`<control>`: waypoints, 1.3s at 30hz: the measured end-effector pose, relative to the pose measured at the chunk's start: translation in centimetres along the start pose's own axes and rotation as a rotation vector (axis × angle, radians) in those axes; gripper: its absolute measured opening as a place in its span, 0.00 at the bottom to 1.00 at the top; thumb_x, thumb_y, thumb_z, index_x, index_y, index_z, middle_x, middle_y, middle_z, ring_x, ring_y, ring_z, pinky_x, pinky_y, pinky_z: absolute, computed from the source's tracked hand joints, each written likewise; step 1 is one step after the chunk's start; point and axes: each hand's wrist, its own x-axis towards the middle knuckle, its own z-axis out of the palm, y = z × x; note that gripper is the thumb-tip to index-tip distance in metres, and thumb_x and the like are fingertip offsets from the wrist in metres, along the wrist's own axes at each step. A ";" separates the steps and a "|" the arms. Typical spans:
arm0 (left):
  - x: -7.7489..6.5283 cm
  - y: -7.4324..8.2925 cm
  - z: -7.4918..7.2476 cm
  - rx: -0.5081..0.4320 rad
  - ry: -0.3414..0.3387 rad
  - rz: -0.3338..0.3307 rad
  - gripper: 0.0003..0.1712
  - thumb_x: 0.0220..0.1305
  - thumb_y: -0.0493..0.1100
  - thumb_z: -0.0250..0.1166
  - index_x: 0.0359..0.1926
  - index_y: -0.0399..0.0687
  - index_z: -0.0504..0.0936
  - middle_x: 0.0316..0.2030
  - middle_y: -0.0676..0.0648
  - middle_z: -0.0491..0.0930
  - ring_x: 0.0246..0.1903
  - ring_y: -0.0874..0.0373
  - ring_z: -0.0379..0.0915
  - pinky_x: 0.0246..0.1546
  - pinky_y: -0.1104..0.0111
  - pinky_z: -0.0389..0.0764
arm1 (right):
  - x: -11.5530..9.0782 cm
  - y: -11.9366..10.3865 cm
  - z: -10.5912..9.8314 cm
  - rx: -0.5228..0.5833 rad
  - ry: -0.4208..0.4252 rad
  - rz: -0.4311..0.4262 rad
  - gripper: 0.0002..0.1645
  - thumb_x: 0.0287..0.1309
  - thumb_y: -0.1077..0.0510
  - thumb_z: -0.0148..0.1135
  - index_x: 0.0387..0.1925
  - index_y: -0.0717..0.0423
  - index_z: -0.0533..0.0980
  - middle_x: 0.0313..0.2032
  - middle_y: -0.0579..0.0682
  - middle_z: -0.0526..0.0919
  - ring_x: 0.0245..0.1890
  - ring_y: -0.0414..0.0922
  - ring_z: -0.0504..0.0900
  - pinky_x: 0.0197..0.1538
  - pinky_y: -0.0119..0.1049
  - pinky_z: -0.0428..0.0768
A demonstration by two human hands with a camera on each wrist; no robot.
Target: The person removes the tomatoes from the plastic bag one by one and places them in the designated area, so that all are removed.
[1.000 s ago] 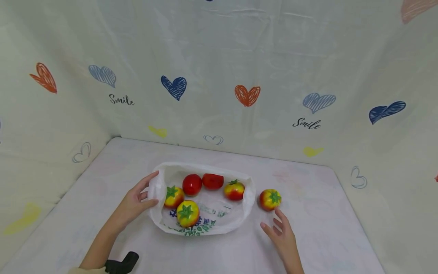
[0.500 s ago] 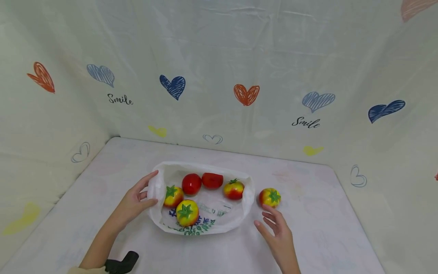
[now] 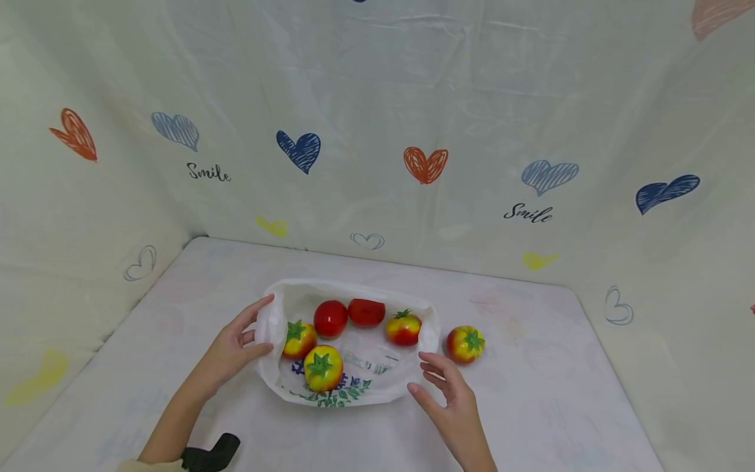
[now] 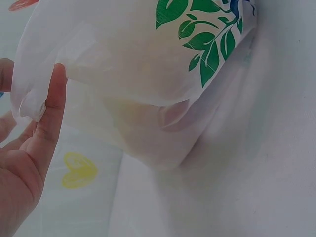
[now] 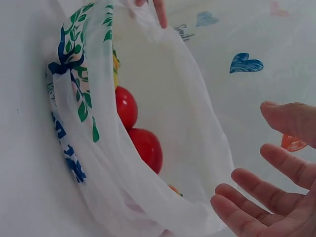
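A white plastic bag [image 3: 274,387] with a green leaf print lies mouth up on the table. Inside it are several tomatoes: yellow-red ones with green caps [image 3: 324,368], a plain red tomato [image 3: 331,318], and a red piece with a flat top edge [image 3: 367,313]. At the bag's left end, my left hand [image 3: 227,354] holds the rim between thumb and fingers. My right hand [image 3: 448,400] is at the right front rim, fingers parted and holding nothing; in the right wrist view its fingertips overlap the bag. Another yellow-red tomato [image 3: 465,344] sits outside, just right of the bag.
The table [image 3: 560,393] has a pale cover and meets a white curtain [image 3: 377,78] printed with hearts and the word Smile. A black strap piece [image 3: 212,452] shows at my left forearm.
My right hand has moved left, away from the loose tomato, to the bag's right rim. The left hand, bag and tomatoes look the same.
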 end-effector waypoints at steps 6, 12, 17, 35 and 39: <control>-0.1 0.0 0.0 0.013 0.005 -0.019 0.44 0.58 0.34 0.62 0.72 0.51 0.51 0.65 0.32 0.55 0.56 0.33 0.68 0.41 0.62 0.83 | 0.3 -0.6 1.2 -0.004 -0.092 -0.016 0.27 0.51 0.52 0.67 0.54 0.46 0.72 0.53 0.47 0.76 0.54 0.49 0.74 0.58 0.40 0.75; -0.2 -0.2 0.0 0.014 0.008 -0.017 0.44 0.58 0.34 0.62 0.72 0.51 0.50 0.65 0.32 0.54 0.56 0.33 0.68 0.40 0.62 0.83 | 0.7 -1.1 2.3 -0.032 -0.208 -0.058 0.27 0.52 0.47 0.66 0.54 0.44 0.71 0.54 0.46 0.75 0.56 0.49 0.73 0.59 0.44 0.74; -0.2 -0.3 -0.1 0.016 0.011 -0.011 0.44 0.58 0.34 0.62 0.72 0.52 0.51 0.65 0.32 0.55 0.56 0.33 0.68 0.40 0.62 0.83 | 1.1 -1.4 3.5 -0.032 -0.290 -0.084 0.26 0.54 0.48 0.64 0.55 0.45 0.71 0.55 0.47 0.74 0.56 0.49 0.73 0.60 0.48 0.73; -0.1 -0.5 0.0 0.008 0.007 -0.005 0.44 0.58 0.34 0.62 0.72 0.51 0.51 0.65 0.32 0.55 0.56 0.33 0.68 0.41 0.62 0.83 | 2.7 -1.5 6.9 -0.088 -0.445 -0.095 0.28 0.56 0.48 0.63 0.57 0.48 0.69 0.56 0.47 0.72 0.58 0.53 0.71 0.60 0.51 0.73; -0.1 -0.5 0.0 0.001 0.005 -0.001 0.44 0.58 0.34 0.62 0.72 0.51 0.50 0.64 0.32 0.55 0.55 0.33 0.68 0.40 0.62 0.83 | 2.8 -1.3 7.5 -0.100 -0.454 -0.098 0.28 0.55 0.48 0.63 0.57 0.48 0.70 0.55 0.47 0.72 0.57 0.53 0.72 0.59 0.50 0.73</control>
